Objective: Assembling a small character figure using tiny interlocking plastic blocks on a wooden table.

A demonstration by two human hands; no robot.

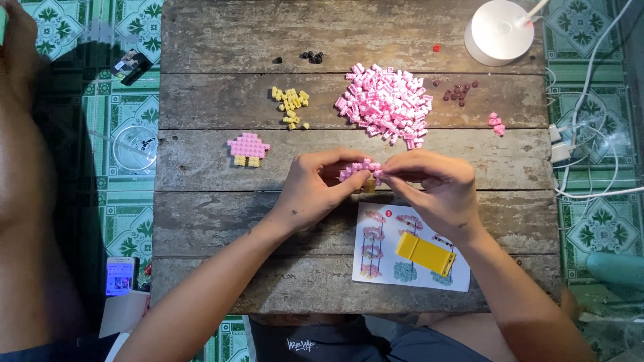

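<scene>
Both hands pinch one small pink brick cluster [361, 170] between them at bench [201, 221] centre: left hand [315, 188] and right hand [439, 184] equally near, cluster's long axis left-right.

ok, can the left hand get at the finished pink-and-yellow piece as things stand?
Probably yes: the pink-and-yellow piece lies on bare wood just outboard of the left hand, nothing between. But both hands grip the small pink assembly, so it must let go first.

A weathered surface [221, 221] of grey wooden planks stands on a floor [600, 224] of green patterned tiles. A round white lamp base [500, 30] sits at its far right corner; white cables [590, 144] trail beside.
</scene>
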